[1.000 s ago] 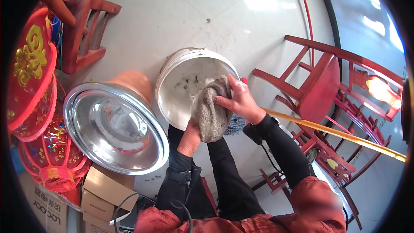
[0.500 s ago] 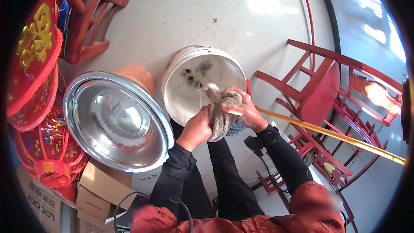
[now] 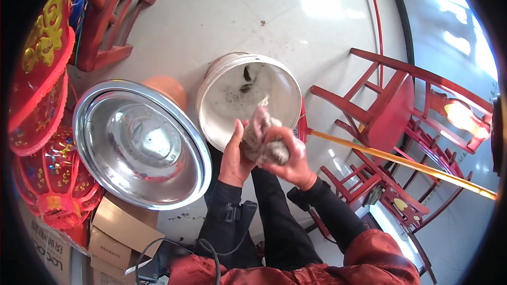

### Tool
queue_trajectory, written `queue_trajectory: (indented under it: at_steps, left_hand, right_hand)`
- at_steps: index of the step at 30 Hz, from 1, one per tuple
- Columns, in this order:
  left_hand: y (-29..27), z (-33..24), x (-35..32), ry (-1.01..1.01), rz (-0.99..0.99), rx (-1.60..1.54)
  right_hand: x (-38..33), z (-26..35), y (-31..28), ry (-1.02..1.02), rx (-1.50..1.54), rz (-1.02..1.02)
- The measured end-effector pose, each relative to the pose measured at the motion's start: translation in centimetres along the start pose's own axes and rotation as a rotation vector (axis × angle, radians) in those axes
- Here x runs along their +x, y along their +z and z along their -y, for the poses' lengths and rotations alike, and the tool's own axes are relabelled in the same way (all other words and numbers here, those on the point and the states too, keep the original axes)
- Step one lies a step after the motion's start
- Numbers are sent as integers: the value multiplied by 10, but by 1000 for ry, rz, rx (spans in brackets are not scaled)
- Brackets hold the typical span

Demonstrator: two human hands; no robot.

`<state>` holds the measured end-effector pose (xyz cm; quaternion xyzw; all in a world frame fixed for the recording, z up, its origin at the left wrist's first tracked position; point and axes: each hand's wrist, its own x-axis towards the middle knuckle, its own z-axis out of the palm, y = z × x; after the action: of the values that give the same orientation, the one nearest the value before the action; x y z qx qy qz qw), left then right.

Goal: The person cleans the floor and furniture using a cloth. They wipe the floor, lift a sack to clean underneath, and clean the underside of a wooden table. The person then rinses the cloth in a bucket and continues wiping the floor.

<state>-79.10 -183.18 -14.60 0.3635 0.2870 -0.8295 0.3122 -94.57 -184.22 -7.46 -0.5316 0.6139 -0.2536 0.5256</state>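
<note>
A wet grey-brown rag (image 3: 261,137) is bunched and twisted between both my hands, just above the near rim of a white bucket (image 3: 211,95). My left hand (image 3: 234,154) grips the rag's left side with fingers curled. My right hand (image 3: 288,158) is clenched around its lower right end. The bucket stands on the pale floor and holds murky water with dark specks. My legs in dark trousers run down from the bucket's near side.
A large shiny metal basin (image 3: 140,145) rests on an orange stool at my left. Red lanterns (image 3: 45,126) and cardboard boxes (image 3: 113,232) lie further left. Red wooden chairs (image 3: 393,111) stand at the right, a yellow pole (image 3: 401,163) beside them. Another red stool (image 3: 111,21) is top left.
The rag was spread wide over the bucket's rim a second ago. Both hands have since drawn it toward me and squeezed it into a tight twisted bundle.
</note>
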Motion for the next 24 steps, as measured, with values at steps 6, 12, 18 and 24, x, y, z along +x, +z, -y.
queue_trajectory:
  at_steps: [6,12,18,24]
  left_hand:
    - [1,6,27,15,-52,232]
    - [7,30,31,317,-115,277]
    - [24,39,47,792,-452,699]
    - [15,36,50,1003,-431,1070]
  right_hand:
    - [-3,-9,2,-218,-59,125]
    - [0,-24,2,173,159,-216]
    - [10,-57,19,391,469,-553]
    - [26,-85,21,598,757,-419]
